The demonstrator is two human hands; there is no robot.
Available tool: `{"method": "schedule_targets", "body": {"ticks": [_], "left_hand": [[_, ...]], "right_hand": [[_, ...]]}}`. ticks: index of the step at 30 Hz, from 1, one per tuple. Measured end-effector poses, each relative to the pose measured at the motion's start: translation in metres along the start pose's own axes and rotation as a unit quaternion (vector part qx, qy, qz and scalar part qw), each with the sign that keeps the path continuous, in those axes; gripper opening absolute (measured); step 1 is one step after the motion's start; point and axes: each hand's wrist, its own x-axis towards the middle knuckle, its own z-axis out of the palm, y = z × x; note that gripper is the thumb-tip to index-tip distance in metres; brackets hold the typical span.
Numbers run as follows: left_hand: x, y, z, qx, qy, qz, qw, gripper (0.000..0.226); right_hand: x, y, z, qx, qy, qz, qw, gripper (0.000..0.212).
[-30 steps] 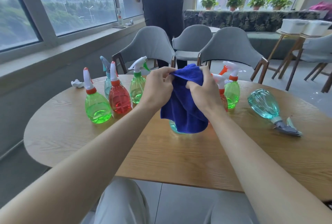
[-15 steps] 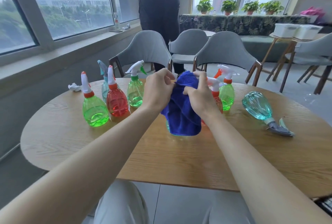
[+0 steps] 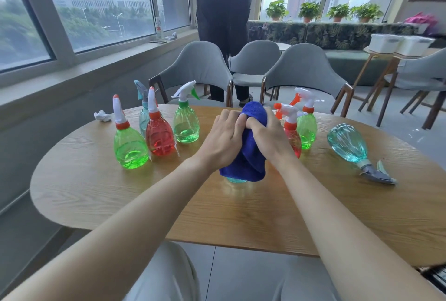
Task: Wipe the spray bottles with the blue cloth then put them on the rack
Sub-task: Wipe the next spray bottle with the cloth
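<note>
Logged at left-centre of frame: crumpled white wad (image 3: 102,115) on the far edge of the round wooden table (image 3: 241,218). Right of it, found upright in a tight cluster: green bottle with orange collar (image 3: 131,149), teal bottle at the back (image 3: 144,119), red bottle at left (image 3: 160,140), pale green bottle with green trigger (image 3: 186,126). No contact with either hand.

At frame centre: left hand (image 3: 223,140), fingers curled, clutching the blue cloth (image 3: 251,163) near its top. Cloth draped over an upright covered bottle (image 3: 236,180), hiding all but a teal base resting on the table. Right hand (image 3: 268,139) clenched round the cloth-wrapped upper part of that bottle, just beside the left hand. Judged as wiping in progress.

Right of centre: red bottle with orange trigger (image 3: 293,136) just behind the right hand; touching or not, cannot tell. Green bottle at right (image 3: 307,131) upright beside it. Further right, well apart: toppled teal bottle (image 3: 347,143), lying on its side, nozzle towards lower right.

No rack in view.

Risks noted:
- Tipping of the covered bottle, from twisting high up with only the base on the table.
- Knocking over of the red bottle with orange trigger, and its green neighbour, from any backward sweep of the right hand or wrist.
- Rolling of the toppled teal bottle, from a jolt to the table.
- Slipping of smooth plastic inside loose cloth on lifting.
</note>
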Motion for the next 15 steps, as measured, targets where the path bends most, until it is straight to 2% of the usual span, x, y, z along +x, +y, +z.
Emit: {"method": "schedule_targets", "body": {"ticks": [8,12,15], "left_hand": [[-0.004,-0.013,0.003,-0.025,0.043,0.016,0.999,0.030],[-0.011,-0.016,0.002,0.100,0.093,0.066,0.989,0.032],[-0.015,-0.011,0.003,0.149,0.112,0.067,0.980,0.033]], "right_hand": [[-0.002,-0.005,0.005,0.046,0.013,0.027,0.999,0.017],[-0.005,-0.004,0.013,0.065,0.015,0.027,0.997,0.012],[-0.004,-0.003,0.016,0.071,0.030,0.032,0.997,0.033]]}}
